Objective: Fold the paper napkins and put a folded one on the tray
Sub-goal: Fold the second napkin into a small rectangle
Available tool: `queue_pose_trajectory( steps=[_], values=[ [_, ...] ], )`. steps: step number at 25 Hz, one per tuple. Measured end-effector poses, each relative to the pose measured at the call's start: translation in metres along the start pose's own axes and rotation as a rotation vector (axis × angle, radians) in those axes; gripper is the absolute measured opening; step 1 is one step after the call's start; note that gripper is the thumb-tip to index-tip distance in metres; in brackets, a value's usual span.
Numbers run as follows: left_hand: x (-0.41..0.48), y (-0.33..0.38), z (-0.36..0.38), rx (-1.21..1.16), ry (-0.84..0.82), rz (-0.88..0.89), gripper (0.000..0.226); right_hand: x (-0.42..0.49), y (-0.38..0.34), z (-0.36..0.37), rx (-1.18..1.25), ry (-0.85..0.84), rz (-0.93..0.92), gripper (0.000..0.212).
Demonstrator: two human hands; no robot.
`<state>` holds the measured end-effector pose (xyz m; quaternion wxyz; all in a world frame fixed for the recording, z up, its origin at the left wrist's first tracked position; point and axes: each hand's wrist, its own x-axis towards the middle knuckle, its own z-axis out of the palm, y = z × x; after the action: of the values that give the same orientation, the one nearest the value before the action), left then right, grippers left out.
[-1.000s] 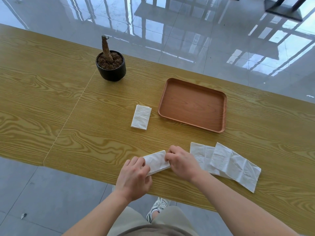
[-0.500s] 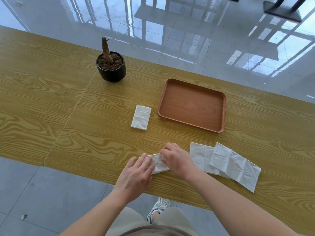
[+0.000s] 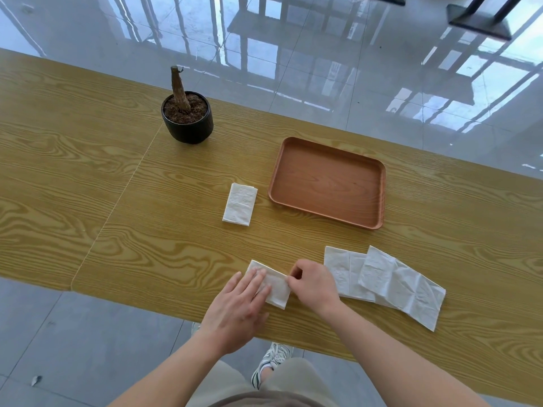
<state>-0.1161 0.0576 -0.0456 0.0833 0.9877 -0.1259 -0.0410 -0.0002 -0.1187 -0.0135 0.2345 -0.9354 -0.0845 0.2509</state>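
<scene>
Head view showed both hands working at the near edge of the table [image 3: 117, 201]. The left hand [image 3: 235, 306] lay with its fingers [image 3: 257, 279] straight and spread flat on the half-folded napkin [image 3: 277, 289], holding nothing, most likely pressing the paper down so the layers would not spring apart. The right hand [image 3: 314, 284] had its fingers curled, thumb and forefinger pinching the napkin's right edge, probably to keep that edge lined up while the crease was set. The work sat close to the body, where both hands could reach it easily.

A finished napkin [image 3: 240, 204] lay flat on the wood just left of the tray [image 3: 326, 183], apart from it and not on it. The tray held no napkin, so the placing step was not yet done. Two loose napkins [image 3: 382, 283] overlapped just right of the right hand, seemingly waiting their turn. A plant pot [image 3: 188, 124] stood well away at the far side.

Compared with a second before, the left hand had uncurled: it had been gripping the napkin's left end and now lay flat across it. The napkin looked shorter and squarer than the long strip it had been. The right hand kept its pinch, and the finished napkin, tray and loose napkins had not shifted.
</scene>
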Motion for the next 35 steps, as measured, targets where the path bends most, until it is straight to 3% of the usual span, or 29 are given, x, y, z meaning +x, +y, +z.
queue_pose_trajectory(
  steps=[4,11,18,22,25,29,35],
  values=[
    [0.008,0.002,-0.002,-0.001,0.04,-0.066,0.049,-0.015,0.007,0.006,0.148,0.003,0.114,0.008],
    [0.005,0.007,-0.002,-0.076,0.103,-0.147,0.027,-0.025,0.003,0.01,0.184,-0.05,0.213,0.008],
    [0.001,0.015,-0.01,-0.212,0.122,-0.423,0.043,-0.031,0.002,0.01,0.376,-0.129,0.304,0.006],
    [-0.006,0.022,-0.016,-0.5,0.14,-0.685,0.037,-0.036,-0.002,0.01,0.643,-0.065,0.36,0.007],
    [0.001,0.027,-0.024,-0.707,-0.011,-0.927,0.041,-0.039,-0.006,0.009,0.789,-0.046,0.357,0.004],
    [0.015,0.031,-0.035,-1.247,-0.083,-1.146,0.037,-0.041,-0.01,0.007,0.826,-0.054,0.349,0.004],
    [0.022,0.026,-0.038,-1.294,0.041,-1.171,0.014,-0.041,-0.007,0.008,0.801,-0.034,0.339,0.005]
  ],
)
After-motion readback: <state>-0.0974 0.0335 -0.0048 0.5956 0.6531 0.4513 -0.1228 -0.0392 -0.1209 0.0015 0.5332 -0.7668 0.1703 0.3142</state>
